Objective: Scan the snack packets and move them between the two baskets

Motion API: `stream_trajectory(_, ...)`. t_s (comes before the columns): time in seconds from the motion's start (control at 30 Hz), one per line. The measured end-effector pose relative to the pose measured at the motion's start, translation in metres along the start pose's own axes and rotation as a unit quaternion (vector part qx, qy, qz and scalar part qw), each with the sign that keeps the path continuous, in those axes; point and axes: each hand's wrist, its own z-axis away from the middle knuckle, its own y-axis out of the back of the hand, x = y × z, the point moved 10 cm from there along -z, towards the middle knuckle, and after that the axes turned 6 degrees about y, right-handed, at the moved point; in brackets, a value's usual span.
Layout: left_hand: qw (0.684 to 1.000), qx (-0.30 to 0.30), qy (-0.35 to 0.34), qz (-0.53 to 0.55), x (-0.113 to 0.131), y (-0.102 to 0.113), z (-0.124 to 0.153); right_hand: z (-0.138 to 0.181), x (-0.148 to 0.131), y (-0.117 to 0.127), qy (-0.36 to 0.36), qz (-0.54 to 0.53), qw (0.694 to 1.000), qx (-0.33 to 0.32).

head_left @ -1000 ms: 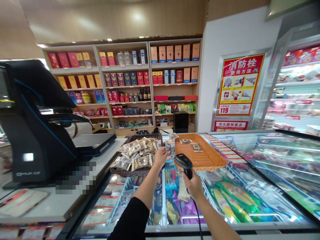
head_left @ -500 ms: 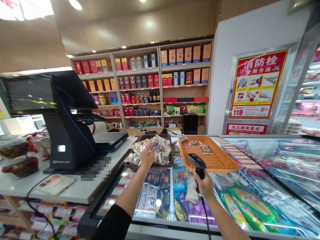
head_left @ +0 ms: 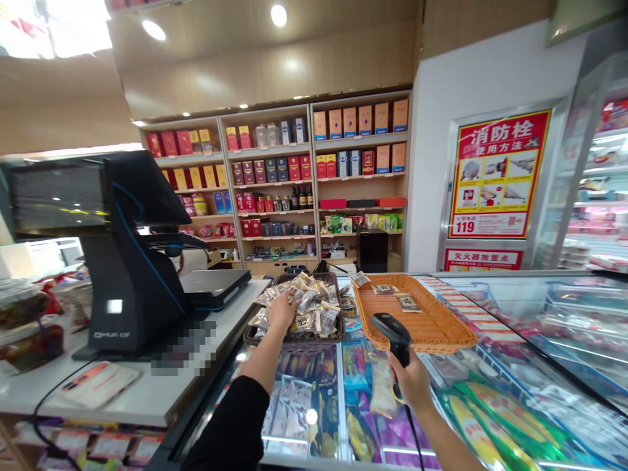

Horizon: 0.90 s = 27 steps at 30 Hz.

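Observation:
My left hand (head_left: 282,311) reaches into a dark wicker basket (head_left: 260,338) heaped with small snack packets (head_left: 309,307); its fingers curl onto the packets, and what they grip is hidden. My right hand (head_left: 411,383) is closed round the handle of a black barcode scanner (head_left: 391,330), held upright above the glass freezer lid, with its cable hanging down. Just beyond the scanner sits an orange wicker tray (head_left: 432,327) with a few packets (head_left: 406,302) at its far end.
A black checkout terminal (head_left: 122,261) stands on the white counter (head_left: 161,399) at left, a phone-like card (head_left: 98,383) lying near it. The glass-topped freezer (head_left: 515,366) spreads right. Shelves of boxed goods (head_left: 314,170) line the back wall beside a red fire-hydrant poster (head_left: 495,173).
My left hand, which held a packet up near the scanner, has moved left and down into the dark basket. The scanner stays held in my right hand. The view shifted left.

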Motion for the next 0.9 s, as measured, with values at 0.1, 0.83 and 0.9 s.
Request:
stream_trajectory(0.1,1.000,0.003,0.001,-0.011,0.006,-0.005,-0.012,0.000,0.001,0.000,-0.007,0.004,1.000,0.000)
stream_trajectory(0.83,0.955,-0.003,-0.244,0.170,0.165,-0.015,0.047,-0.044,0.004,0.077,-0.046,-0.045,0.992,0.105)
stream_trajectory(0.9,0.936,-0.064,-0.291,0.189,0.209,-0.048,0.060,-0.053,0.014,0.103,-0.068,-0.018,0.989,0.131)
